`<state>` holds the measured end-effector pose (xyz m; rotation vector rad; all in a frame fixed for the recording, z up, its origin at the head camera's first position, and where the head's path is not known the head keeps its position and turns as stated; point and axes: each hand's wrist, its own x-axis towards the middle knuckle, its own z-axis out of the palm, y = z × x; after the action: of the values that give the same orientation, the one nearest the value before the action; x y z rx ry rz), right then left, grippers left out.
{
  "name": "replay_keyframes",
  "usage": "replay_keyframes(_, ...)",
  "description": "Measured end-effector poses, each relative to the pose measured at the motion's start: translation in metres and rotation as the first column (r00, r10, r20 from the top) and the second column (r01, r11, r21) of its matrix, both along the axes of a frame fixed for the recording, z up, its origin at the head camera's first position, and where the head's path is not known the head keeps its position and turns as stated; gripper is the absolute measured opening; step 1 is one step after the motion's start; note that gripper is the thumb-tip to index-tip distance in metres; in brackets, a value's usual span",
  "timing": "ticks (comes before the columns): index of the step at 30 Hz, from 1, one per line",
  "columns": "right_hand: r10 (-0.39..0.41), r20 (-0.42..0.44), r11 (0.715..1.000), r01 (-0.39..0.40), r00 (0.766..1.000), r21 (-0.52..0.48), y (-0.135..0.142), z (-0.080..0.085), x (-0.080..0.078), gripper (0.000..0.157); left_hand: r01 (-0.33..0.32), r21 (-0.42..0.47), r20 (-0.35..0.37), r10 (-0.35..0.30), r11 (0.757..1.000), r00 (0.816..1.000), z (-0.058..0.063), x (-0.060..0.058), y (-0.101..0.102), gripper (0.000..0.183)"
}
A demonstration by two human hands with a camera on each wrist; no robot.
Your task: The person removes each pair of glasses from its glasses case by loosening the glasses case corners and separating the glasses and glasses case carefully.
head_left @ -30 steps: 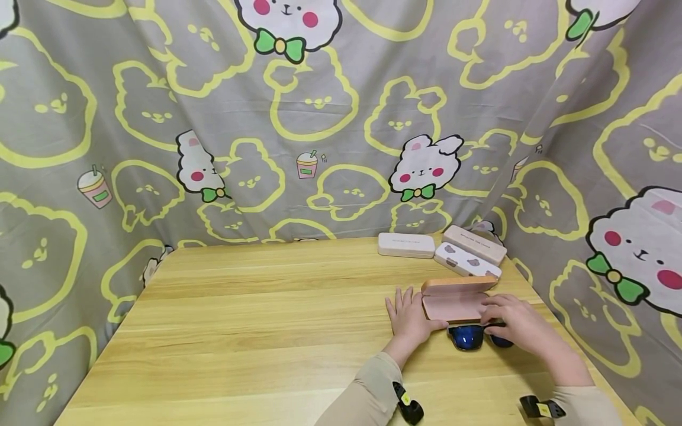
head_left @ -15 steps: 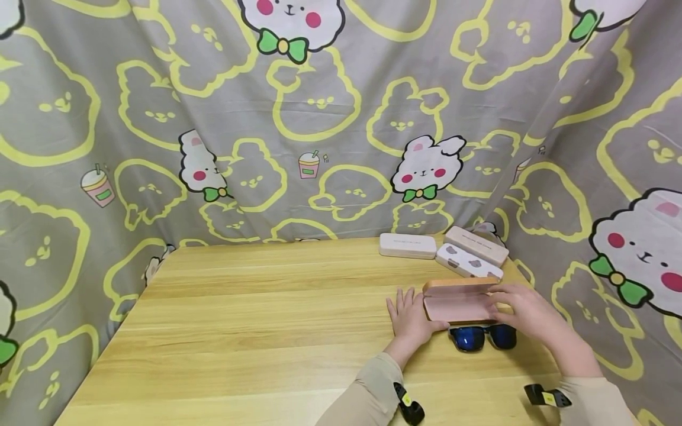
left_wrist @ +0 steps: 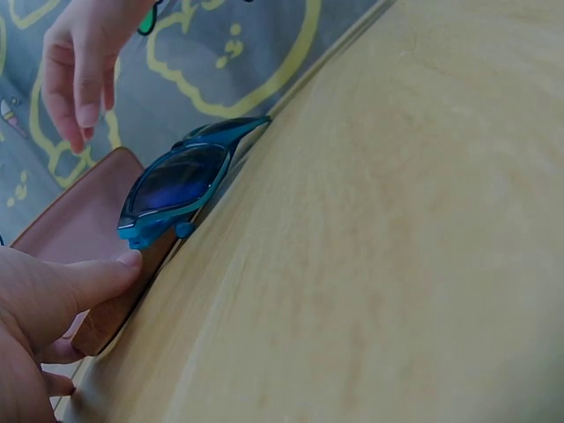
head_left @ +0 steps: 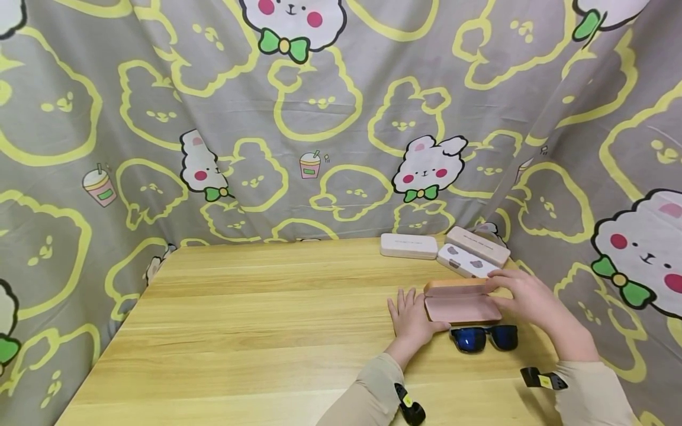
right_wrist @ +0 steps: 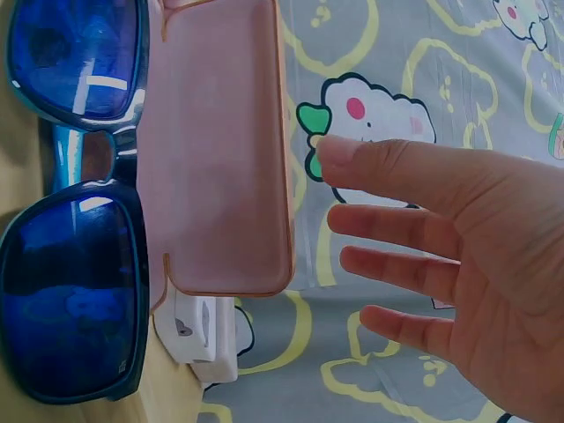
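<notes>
An orange-brown glasses case [head_left: 462, 309] with a pink lining stands with its lid up on the table's right side. Dark sunglasses [head_left: 483, 338] with blue lenses lie along its front edge, lenses facing forward. My left hand [head_left: 411, 320] rests at the case's left end, fingers spread on the tabletop. Its thumb [left_wrist: 99, 280] touches the front corner, close to one end of the sunglasses. By the right end of the raised lid is my right hand [head_left: 524, 296]. In the right wrist view its fingers [right_wrist: 397, 229] are extended, holding nothing, apart from the lid [right_wrist: 231, 150].
Behind the open case lie a white case [head_left: 409, 246], a bear-print case [head_left: 466, 261] and a beige case [head_left: 478, 245]. A patterned grey curtain [head_left: 319, 118] hangs around the back and sides of the wooden table [head_left: 256, 331].
My right hand has let go of the sunglasses and moved back and up to the lid's right end. The sunglasses stay before the case. My left hand keeps its place.
</notes>
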<state>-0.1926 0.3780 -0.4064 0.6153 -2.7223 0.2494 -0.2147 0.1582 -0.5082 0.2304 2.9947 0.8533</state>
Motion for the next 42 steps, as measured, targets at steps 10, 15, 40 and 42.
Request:
replay_keyframes(10, -0.058, -0.003, 0.995, 0.058, 0.998, -0.079, -0.002, -0.001, -0.006, 0.033, -0.004, -0.023, -0.016, 0.004, 1.000, 1.000, -0.001, 0.000, 0.000, 0.087)
replay_keyframes(15, -0.077, 0.043, 0.989, 0.082, 0.996, -0.127, -0.001, -0.003, -0.010, 0.040, -0.004, -0.016, -0.012, 0.004, 1.000, 1.000, 0.000, -0.001, 0.000, 0.086)
replay_keyframes(40, -0.006, 0.070, 0.985, 0.018, 0.998, -0.169, 0.012, -0.034, -0.047, 0.043, -0.011, -0.020, -0.016, 0.011, 1.000, 1.000, 0.001, 0.000, 0.001, 0.085)
replay_keyframes(42, -0.006, 0.068, 0.986, 0.017, 0.998, -0.167, 0.013, -0.037, -0.049, 0.043, -0.012, -0.019, -0.012, 0.012, 1.000, 1.000, 0.001, 0.000, 0.001, 0.085)
